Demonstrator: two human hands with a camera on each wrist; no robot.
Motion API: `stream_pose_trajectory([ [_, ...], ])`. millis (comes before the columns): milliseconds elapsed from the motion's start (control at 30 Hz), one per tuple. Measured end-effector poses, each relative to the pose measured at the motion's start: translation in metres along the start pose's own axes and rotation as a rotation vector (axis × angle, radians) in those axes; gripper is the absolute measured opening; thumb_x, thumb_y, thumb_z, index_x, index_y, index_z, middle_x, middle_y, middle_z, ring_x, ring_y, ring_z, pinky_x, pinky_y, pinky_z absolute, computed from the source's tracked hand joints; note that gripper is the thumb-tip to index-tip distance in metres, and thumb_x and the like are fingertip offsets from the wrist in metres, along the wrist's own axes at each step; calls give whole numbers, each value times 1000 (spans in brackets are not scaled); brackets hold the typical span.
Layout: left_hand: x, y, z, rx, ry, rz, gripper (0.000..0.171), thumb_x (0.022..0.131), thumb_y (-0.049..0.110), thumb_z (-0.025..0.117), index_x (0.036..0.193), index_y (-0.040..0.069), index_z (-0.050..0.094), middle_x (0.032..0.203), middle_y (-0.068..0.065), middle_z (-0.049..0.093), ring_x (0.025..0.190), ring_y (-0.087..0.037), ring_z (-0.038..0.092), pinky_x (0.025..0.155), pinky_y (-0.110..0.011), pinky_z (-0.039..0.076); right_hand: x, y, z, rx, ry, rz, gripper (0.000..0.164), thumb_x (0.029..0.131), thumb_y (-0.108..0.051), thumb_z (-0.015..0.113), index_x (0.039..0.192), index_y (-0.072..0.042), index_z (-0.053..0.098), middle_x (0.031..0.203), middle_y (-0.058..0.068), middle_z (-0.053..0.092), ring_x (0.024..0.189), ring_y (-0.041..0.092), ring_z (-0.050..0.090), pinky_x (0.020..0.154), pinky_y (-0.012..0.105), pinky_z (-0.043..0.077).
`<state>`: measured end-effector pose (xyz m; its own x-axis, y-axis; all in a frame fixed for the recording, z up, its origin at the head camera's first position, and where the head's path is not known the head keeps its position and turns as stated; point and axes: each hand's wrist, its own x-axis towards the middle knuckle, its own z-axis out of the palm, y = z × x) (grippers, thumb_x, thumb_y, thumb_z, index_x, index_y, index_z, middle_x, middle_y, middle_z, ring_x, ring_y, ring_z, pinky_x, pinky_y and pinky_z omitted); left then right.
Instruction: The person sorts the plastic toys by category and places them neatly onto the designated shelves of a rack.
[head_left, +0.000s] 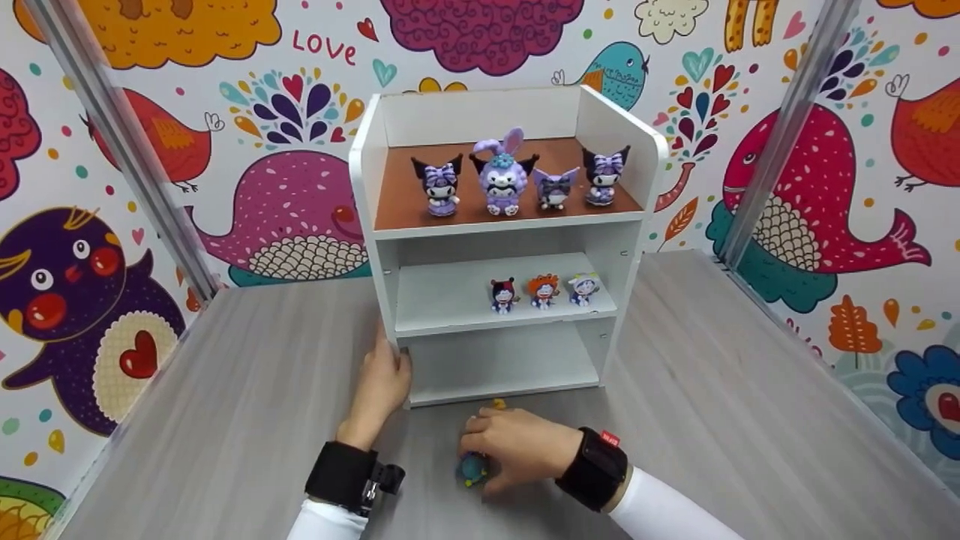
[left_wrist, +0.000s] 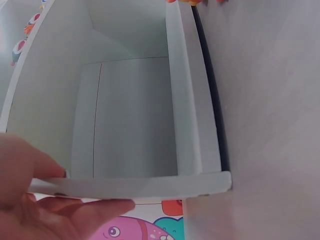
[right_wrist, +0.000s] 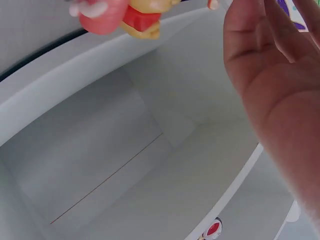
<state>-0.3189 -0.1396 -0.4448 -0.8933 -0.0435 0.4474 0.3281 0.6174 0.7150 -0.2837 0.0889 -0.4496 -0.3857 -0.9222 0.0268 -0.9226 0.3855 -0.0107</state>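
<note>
My left hand grips the left side panel of a white three-tier shelf. In the left wrist view the thumb lies inside the panel and the fingers outside it. My right hand is low over the table before the shelf, its thumb and fingers around a small teal figurine. I cannot tell whether they pinch it. A yellow bit of another figurine shows past the knuckles. The right wrist view has a pink toy and a yellow figurine in red near the shelf's bottom edge.
Several black-and-purple figurines stand on the brown top tier. Three small figurines line the right part of the middle tier. The grey table is bounded by cartoon-printed walls and metal posts.
</note>
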Motion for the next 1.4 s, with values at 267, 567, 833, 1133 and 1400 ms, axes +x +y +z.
stream_pose_trajectory([
  [267,-1,-1,0,9,3,-5,64,93,-6,50,152,-10,24,117,-42,62,94,-46,70,73,-54,56,3,-3,4,11,15,-8,36,72,-26,89,103,-22,71,100,-12,69,95,7,58,80,16,46],
  [567,-1,-1,-1,-5,-10,-11,66,95,-6,48,154,-8,20,117,-42,62,93,-46,71,72,-53,57,4,-7,9,-48,23,-6,33,74,-20,87,101,-21,68,100,-10,70,98,7,61,84,17,48],
  [833,0,0,-1,-6,-19,-22,68,96,-4,46,156,-3,16,126,-41,59,101,-47,68,78,-55,55,4,-6,3,-50,-6,-52,45,68,-25,88,107,-22,64,103,-8,64,93,4,60,81,16,49],
  [1133,0,0,0,-7,-13,-9,67,95,-6,47,156,-4,18,103,-37,67,82,-39,72,65,-46,53,1,3,-10,178,118,-68,32,75,-16,76,104,-15,61,95,-4,59,75,-2,48,65,8,37],
  [1400,0,-1,0,-9,3,8,67,94,-6,48,155,-5,19,122,-42,59,96,-46,70,73,-54,56,-1,8,-14,283,312,-93,15,79,-2,67,92,-10,70,94,-1,66,75,-2,51,68,5,39],
])
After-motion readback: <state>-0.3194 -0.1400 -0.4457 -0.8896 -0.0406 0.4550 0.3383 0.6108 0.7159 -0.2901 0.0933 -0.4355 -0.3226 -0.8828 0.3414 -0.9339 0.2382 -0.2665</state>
